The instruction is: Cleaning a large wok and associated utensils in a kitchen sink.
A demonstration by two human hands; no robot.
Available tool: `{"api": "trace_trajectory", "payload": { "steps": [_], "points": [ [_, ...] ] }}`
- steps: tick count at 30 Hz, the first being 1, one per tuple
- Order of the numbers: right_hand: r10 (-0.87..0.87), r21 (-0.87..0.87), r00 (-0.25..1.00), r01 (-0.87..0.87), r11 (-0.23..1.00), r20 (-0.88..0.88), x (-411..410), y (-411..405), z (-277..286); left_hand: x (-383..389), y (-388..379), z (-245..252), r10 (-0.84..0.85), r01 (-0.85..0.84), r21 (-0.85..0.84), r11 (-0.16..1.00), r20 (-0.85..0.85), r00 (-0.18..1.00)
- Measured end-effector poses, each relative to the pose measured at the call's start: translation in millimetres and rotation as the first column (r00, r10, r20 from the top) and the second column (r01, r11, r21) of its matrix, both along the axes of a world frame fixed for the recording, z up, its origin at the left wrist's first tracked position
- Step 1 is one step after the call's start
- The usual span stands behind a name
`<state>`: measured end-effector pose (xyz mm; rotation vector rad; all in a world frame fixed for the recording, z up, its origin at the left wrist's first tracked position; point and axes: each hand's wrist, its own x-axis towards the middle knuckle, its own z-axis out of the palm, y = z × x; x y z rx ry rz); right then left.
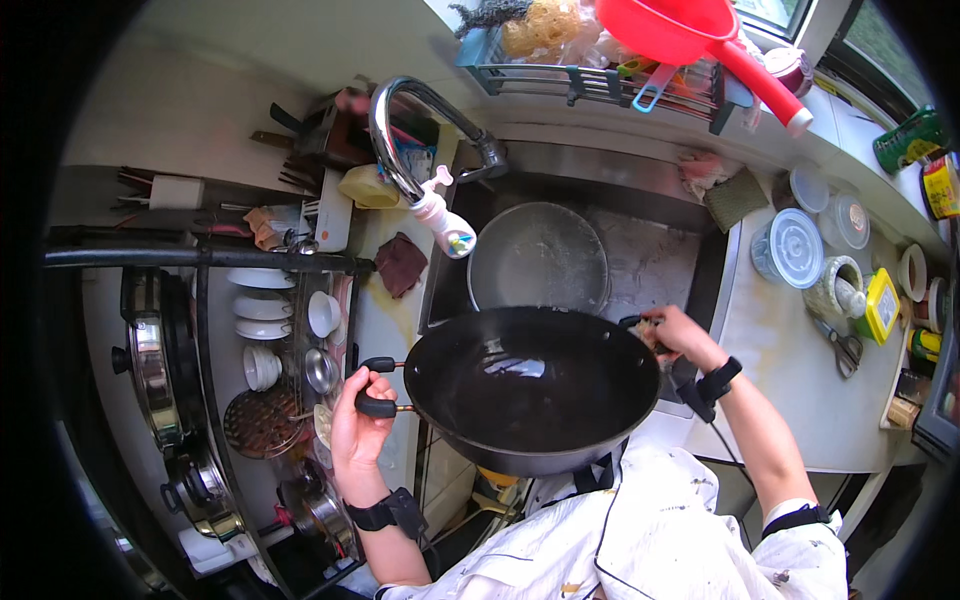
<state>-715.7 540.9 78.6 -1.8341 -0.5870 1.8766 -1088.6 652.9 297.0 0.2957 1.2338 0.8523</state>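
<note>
A black two-handled wok (532, 412) is between my hands, in front of my body and over the near edge of the sink. My left hand (367, 412) grips its left loop handle. At the right handle is my right hand (671, 334), its fingers closed around the handle area and partly hidden; something light and crumpled shows under them. Behind the wok, a round pan or basin of cloudy water (538, 255) stands in the stainless steel sink (652, 255). A chrome faucet (394, 127) with a pink and white spray head (448, 229) arches over the sink's left side.
Left, a black-framed rack (202, 330) holds bowls, plates, a strainer and pots. A dark red cloth (401, 264) lies beside the sink. Right, the counter bears plastic containers (787, 247), a mortar with pestle (836, 289) and scissors (838, 346). A red ladle (675, 30) rests on the back basket.
</note>
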Motion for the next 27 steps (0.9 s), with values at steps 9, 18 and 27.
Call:
{"api": "trace_trajectory", "payload": {
  "steps": [9, 18, 27],
  "points": [
    [-0.088, 0.006, 0.996, 0.088, 0.996, 0.034, -20, -46, -10, 24, -11, 20, -0.167, 0.174, 0.156, 0.972, -0.058, 0.984],
    [-0.214, 0.168, 0.931, 0.169, 0.971, 0.297, -34, -67, -7, -37, -71, -48, -0.157, 0.178, 0.093, 0.980, -0.203, 0.967],
    [-0.160, 0.328, 0.432, -0.350, 0.877, 0.888, -23, -46, -6, -34, -91, -79, -0.050, 0.101, 0.139, 0.985, -0.334, 0.941]
  ]
}}
